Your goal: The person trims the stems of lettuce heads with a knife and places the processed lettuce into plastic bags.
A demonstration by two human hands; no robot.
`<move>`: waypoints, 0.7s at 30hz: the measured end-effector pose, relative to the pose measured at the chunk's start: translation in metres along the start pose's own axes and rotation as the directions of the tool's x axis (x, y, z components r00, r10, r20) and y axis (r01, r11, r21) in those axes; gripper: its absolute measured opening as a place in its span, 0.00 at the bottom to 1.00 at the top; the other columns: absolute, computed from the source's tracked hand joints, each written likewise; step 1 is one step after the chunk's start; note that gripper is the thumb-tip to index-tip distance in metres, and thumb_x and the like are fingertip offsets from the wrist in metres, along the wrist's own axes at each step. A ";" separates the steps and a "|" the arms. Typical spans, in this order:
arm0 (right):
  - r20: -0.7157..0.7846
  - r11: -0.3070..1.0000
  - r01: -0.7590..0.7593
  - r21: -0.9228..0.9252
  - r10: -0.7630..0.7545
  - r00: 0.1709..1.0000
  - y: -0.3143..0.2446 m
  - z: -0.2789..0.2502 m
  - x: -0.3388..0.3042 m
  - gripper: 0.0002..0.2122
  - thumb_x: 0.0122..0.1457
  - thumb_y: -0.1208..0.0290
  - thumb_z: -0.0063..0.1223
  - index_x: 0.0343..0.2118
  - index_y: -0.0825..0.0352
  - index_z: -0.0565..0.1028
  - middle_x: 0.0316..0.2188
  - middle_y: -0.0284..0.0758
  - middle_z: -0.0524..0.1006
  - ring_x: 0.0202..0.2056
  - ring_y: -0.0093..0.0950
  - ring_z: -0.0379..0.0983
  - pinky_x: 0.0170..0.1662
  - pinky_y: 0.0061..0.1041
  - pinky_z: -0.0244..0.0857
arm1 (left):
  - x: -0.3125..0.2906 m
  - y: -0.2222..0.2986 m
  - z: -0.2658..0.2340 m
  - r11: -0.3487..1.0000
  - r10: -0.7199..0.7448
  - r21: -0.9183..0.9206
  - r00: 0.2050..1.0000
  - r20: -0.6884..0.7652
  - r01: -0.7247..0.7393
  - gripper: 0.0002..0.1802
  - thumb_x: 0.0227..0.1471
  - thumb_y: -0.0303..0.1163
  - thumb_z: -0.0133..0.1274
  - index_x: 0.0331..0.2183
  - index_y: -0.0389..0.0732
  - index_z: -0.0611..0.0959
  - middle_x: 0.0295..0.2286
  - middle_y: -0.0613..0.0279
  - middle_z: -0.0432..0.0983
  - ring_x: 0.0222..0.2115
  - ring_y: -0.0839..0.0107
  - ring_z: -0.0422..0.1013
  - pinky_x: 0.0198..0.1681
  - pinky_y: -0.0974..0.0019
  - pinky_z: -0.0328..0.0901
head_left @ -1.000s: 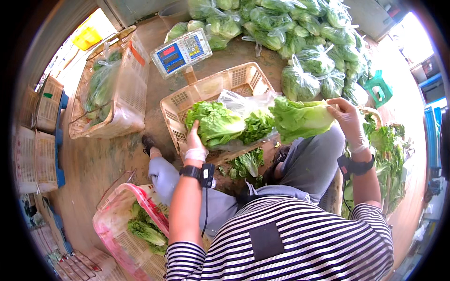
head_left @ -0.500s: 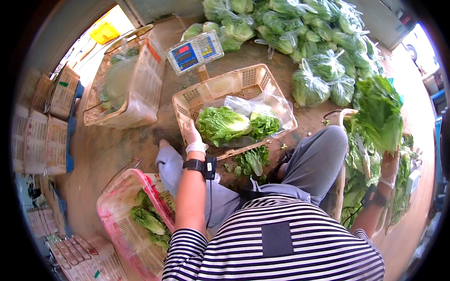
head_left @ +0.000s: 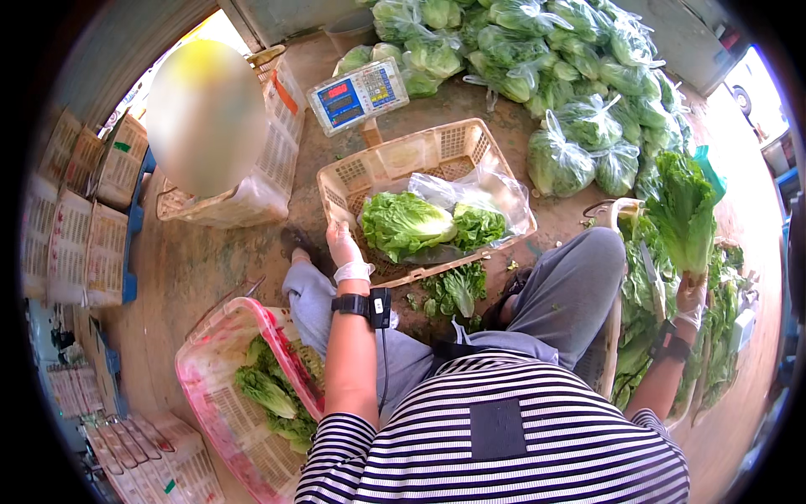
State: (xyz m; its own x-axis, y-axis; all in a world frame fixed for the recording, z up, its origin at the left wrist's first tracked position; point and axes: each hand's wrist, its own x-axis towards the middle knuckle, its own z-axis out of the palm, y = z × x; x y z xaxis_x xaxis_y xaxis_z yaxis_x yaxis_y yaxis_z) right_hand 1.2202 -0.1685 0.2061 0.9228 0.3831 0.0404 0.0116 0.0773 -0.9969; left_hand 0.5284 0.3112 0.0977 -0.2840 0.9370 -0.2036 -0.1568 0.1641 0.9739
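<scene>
My right hand (head_left: 691, 296), in a thin pale glove, grips a head of green lettuce (head_left: 682, 210) by its stem end, leaves pointing up. It is above a crate of loose lettuce at my right, where a knife (head_left: 651, 270) lies on the leaves. My left hand (head_left: 343, 245), also gloved, is closed at the near left corner of a beige plastic crate (head_left: 369, 166). Inside that crate, lettuce heads (head_left: 406, 225) lie on and in a clear plastic bag (head_left: 504, 191). Behind it stands a scale display (head_left: 358, 96) with lit red digits.
Bagged lettuce (head_left: 561, 155) is piled at the far right. A pink-rimmed crate (head_left: 197, 378) with lettuce stands at near left. Loose leaves (head_left: 455, 290) lie on the floor between my legs. Another crate (head_left: 277, 160) at far left is partly covered by a blurred patch.
The lettuce in my right hand has turned and now shows a narrower side. My left hand stays at the crate corner. The blurred patch at far left has grown.
</scene>
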 end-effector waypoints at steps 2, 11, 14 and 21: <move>-0.017 0.986 0.078 -0.145 -0.082 0.997 -0.010 0.002 -0.017 0.19 0.59 0.74 0.48 0.53 0.71 0.62 0.45 0.41 0.72 0.44 0.27 0.69 0.44 0.19 0.66 | -0.003 0.001 0.013 1.000 0.018 -0.024 0.998 0.061 -0.016 0.25 0.53 0.33 0.49 0.51 0.31 0.67 0.47 0.51 0.68 0.47 0.65 0.65 0.53 0.65 0.57; 0.104 0.731 0.385 -0.563 -0.400 0.911 -0.047 0.093 -0.079 0.20 0.57 0.75 0.52 0.53 0.66 0.65 0.40 0.39 0.74 0.40 0.27 0.72 0.42 0.23 0.68 | -0.054 -0.018 0.104 0.084 -0.017 0.408 0.408 0.913 -0.909 0.40 0.32 0.42 0.63 0.52 0.50 0.70 0.52 0.65 0.64 0.56 0.59 0.55 0.56 0.46 0.51; -0.251 0.797 -0.136 0.589 0.340 0.907 -0.065 0.085 -0.066 0.16 0.58 0.66 0.52 0.48 0.62 0.69 0.38 0.37 0.74 0.38 0.29 0.72 0.41 0.23 0.71 | -0.067 -0.016 0.123 -0.137 -0.170 0.469 0.487 0.857 -0.872 0.48 0.29 0.42 0.64 0.56 0.58 0.63 0.55 0.69 0.57 0.59 0.62 0.50 0.58 0.39 0.44; -0.451 0.842 -0.114 0.528 0.391 0.802 -0.062 0.043 -0.049 0.13 0.55 0.59 0.56 0.35 0.63 0.73 0.32 0.36 0.74 0.31 0.28 0.73 0.29 0.20 0.74 | -0.088 -0.006 0.134 -0.281 -0.063 0.569 0.607 0.792 -0.773 0.45 0.27 0.41 0.67 0.52 0.57 0.68 0.52 0.63 0.61 0.56 0.63 0.54 0.58 0.43 0.45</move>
State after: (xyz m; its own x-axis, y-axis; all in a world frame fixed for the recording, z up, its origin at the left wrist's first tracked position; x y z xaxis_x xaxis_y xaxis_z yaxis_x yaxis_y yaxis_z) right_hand 1.1576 -0.1527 0.2691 0.9184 -0.0775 -0.3879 -0.2987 0.5072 -0.8084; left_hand 0.6815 0.2693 0.1228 0.5870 0.8028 -0.1050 0.8021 -0.5942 -0.0592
